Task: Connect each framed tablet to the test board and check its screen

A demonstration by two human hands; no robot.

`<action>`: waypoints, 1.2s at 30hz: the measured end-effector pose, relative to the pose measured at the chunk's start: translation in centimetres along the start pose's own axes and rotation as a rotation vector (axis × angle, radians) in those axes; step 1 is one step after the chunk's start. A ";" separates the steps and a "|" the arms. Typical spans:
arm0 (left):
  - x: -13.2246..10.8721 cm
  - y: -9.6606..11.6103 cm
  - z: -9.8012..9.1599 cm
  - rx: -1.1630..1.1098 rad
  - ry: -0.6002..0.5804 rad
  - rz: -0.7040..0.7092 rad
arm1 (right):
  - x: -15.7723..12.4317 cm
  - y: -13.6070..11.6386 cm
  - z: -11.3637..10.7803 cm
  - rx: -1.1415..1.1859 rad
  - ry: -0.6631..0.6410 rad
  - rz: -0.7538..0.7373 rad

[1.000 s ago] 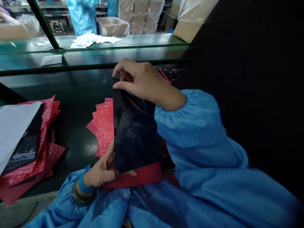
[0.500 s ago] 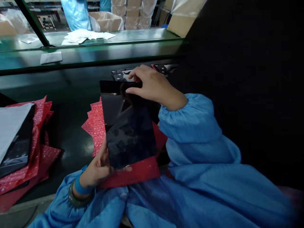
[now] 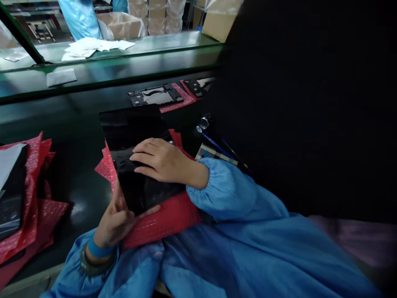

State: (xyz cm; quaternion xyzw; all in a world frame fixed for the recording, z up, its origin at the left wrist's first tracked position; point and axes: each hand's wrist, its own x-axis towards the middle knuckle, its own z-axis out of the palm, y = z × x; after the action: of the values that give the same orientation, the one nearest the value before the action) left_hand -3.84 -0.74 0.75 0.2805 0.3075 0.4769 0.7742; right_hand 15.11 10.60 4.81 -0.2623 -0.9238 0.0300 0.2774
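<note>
A glossy black tablet screen (image 3: pixel 130 126) is tilted up in front of me. My left hand (image 3: pixel 114 223) grips its lower left edge, thumb at the front, the other fingers partly hidden behind. On the middle of the glass lies my right hand (image 3: pixel 161 160), palm down, fingers stretched out and holding nothing. A red bubble-wrap bag (image 3: pixel 167 217) shows below the screen, and more red bubble wrap (image 3: pixel 107 165) sticks out at its left. Beyond the screen's top edge, an opened tablet body (image 3: pixel 155 95) with its inner parts showing rests on red bubble wrap.
At the left is a pile of red bubble-wrap bags (image 3: pixel 37 207) with a dark tablet (image 3: pixel 14 207) on top. A second opened tablet (image 3: pixel 200 86) lies at the back right. Blue-handled tools (image 3: pixel 214 142) lie right of the screen. White sheets (image 3: pixel 89 46) are on the far ledge.
My right hand has moved from the screen's top edge down onto its middle, its fingers flattening out. The camera view has turned slightly right, uncovering the opened tablets and tools.
</note>
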 end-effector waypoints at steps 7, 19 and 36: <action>0.5 0.6 1.0 0.016 0.124 0.052 | -6.1 0.2 -0.4 0.045 0.090 0.053; 0.8 0.8 1.2 -0.001 0.142 0.087 | -12.7 -4.2 -2.7 0.259 0.352 0.540; 0.3 2.2 0.6 1.458 -0.070 0.591 | -9.5 -7.0 -0.1 0.994 1.300 1.124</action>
State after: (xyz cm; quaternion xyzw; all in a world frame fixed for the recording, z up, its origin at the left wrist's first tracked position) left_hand -4.50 0.27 2.68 0.8024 0.4309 0.3320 0.2454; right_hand 18.66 -0.17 1.58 -0.4817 -0.2157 0.3914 0.7538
